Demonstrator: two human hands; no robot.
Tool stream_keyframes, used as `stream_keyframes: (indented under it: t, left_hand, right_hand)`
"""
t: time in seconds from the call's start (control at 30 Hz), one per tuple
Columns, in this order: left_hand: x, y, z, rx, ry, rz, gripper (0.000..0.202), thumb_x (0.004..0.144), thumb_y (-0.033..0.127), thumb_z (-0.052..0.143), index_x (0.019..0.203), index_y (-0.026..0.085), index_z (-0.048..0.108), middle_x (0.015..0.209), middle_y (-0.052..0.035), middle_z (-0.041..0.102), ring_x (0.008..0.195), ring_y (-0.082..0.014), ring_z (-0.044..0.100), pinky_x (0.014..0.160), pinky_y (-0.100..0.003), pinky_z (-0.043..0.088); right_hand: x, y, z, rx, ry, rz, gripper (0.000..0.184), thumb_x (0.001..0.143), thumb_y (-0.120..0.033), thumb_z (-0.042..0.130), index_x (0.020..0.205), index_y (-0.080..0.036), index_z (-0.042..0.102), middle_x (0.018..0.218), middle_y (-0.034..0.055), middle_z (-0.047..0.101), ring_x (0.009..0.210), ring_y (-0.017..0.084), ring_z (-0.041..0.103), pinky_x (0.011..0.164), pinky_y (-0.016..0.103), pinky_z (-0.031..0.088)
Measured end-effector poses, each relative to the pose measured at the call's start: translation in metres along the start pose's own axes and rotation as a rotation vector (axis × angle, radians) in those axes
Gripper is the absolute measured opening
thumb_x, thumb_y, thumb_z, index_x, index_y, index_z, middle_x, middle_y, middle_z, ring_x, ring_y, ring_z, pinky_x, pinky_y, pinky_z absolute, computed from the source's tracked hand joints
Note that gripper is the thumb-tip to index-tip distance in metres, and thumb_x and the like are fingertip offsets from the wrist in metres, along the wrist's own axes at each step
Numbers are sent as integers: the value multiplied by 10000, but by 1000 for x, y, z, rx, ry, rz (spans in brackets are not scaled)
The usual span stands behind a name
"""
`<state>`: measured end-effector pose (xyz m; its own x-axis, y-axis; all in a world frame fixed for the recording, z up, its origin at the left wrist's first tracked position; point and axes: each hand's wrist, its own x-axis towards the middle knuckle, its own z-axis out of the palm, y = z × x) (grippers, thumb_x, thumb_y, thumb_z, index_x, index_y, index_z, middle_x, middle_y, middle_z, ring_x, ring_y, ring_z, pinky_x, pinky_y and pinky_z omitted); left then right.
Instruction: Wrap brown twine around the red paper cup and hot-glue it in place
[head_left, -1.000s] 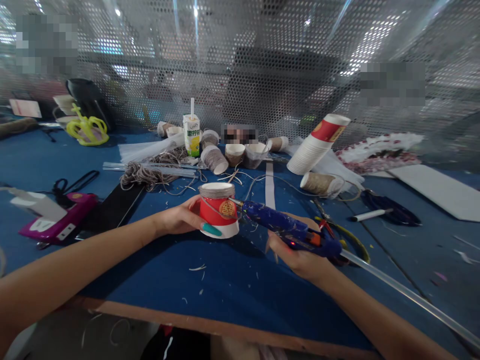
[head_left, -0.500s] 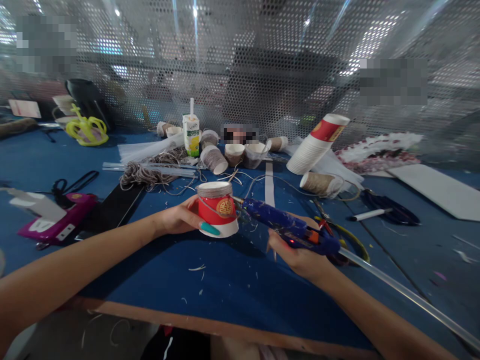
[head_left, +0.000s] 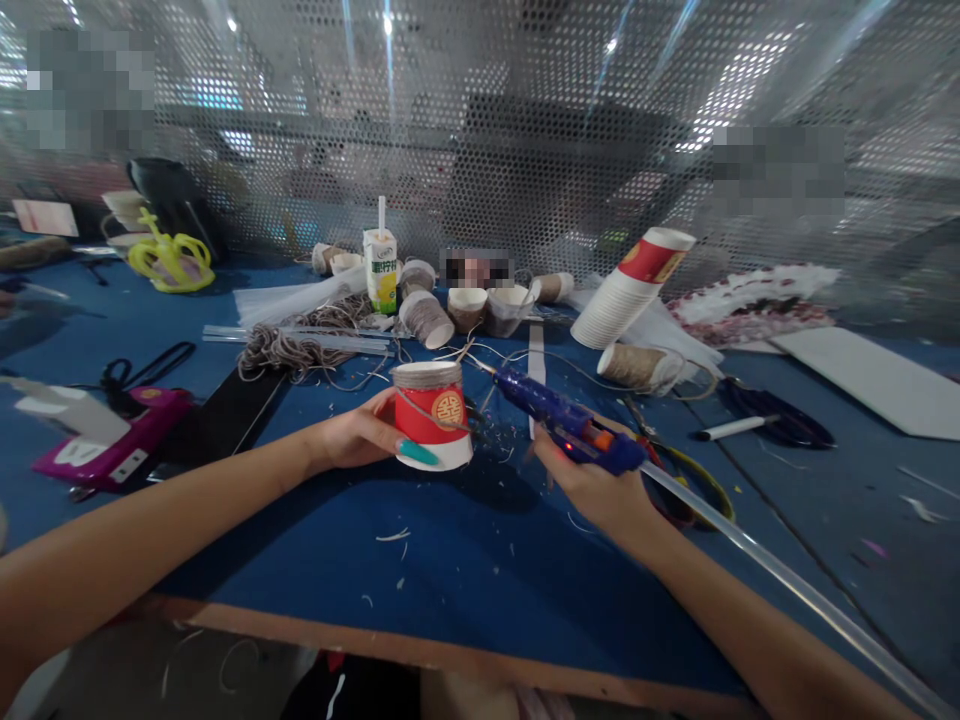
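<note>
My left hand (head_left: 369, 432) is closed round a red and white paper cup (head_left: 426, 412) held upside down, with a gold emblem on its side. Grey cord is wound round the cup's upper end, and a loose strand slants across the red band. In my right hand (head_left: 592, 485) is a blue hot glue gun (head_left: 566, 415), its red light lit and a long clear glue stick (head_left: 780, 560) running out of its back. The gun's nozzle points up and left, a little apart from the cup's right side. Scissors (head_left: 694, 480) lie partly hidden behind my right hand.
Tangled grey cord (head_left: 289, 350) lies at left behind a purple power strip (head_left: 135, 430). Cord-wrapped cups (head_left: 426, 320) and a drink carton (head_left: 381, 270) stand at the back. A tilted stack of paper cups (head_left: 626, 290), a twine-wrapped cup (head_left: 637, 368) and a white board (head_left: 874, 380) occupy the right.
The glue gun's nozzle has moved up and away from the cup's right side, the gun tilting more steeply. My left hand still holds the cup, which has turned slightly.
</note>
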<state>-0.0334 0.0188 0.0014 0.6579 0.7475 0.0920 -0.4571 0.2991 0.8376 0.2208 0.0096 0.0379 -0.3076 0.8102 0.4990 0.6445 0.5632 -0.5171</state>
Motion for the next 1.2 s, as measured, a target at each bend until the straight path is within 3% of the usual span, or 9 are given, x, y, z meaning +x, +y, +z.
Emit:
stream_keyframes:
  t: [0.13,0.23,0.33,0.43,0.5,0.63,0.73,0.9,1.2]
  left_hand:
    - [3,-2,4,45,136,45,599,525,149,819,1096,154,640,1035,-98,729,962,-245,672,886,-372,495]
    - [5,-4,6,118,242,101,620,483,190,855,1062,154,634,1010,-92,719,929,-242,666,865,-380,496]
    - [7,-5,7,190,303,110,643,466,219,868,1055,155,618,1002,-86,704,920,-244,654,869,-405,487]
    - [8,-6,8,244,349,72,676,464,243,872,1077,157,600,1021,-85,685,934,-250,641,861,-419,492]
    - [9,-6,9,262,393,55,699,454,253,876,1083,157,585,1025,-87,676,932,-254,639,858,-434,493]
    - [11,-7,12,289,462,45,720,435,253,885,1074,151,568,1024,-93,667,924,-256,640,865,-452,488]
    - [12,-7,14,295,485,35,732,417,254,894,1061,150,563,1009,-83,664,905,-241,638,849,-434,490]
    - [11,-5,17,298,470,24,736,367,244,902,1018,144,573,933,-50,665,834,-196,622,780,-366,494]
    - [9,-4,12,278,373,22,694,434,260,886,1054,154,592,977,-67,676,874,-222,637,814,-392,487]
  right_hand:
    - [16,27,-5,-443,74,113,347,817,-531,528,699,-227,411,733,61,545,631,228,560,548,324,390]
    - [25,49,-10,-723,-70,206,475,776,-615,556,878,-161,461,945,178,552,730,304,610,555,358,430]
    - [28,64,-13,-758,-221,329,596,661,-589,700,926,-103,479,965,219,541,821,374,615,635,414,474]
    - [26,62,-14,-741,-178,327,677,562,-564,770,965,-92,499,1030,253,538,979,469,547,749,534,466]
    - [23,49,-15,-675,-78,193,666,591,-510,756,1050,-113,482,1145,265,507,1085,498,477,799,602,435]
    - [8,4,-14,-265,-65,-225,367,786,-222,555,1124,-202,412,1342,186,461,1243,353,422,986,548,361]
    - [-6,-23,-9,16,-142,-389,406,734,-73,493,1093,-240,406,1385,127,479,1213,288,447,968,494,384]
    - [-19,-32,3,96,-417,-349,426,613,20,449,932,-260,412,1402,35,507,1105,257,453,902,474,428]
    - [-12,-23,2,104,-416,-267,373,647,0,451,914,-259,433,1467,3,445,1123,256,428,912,477,420]
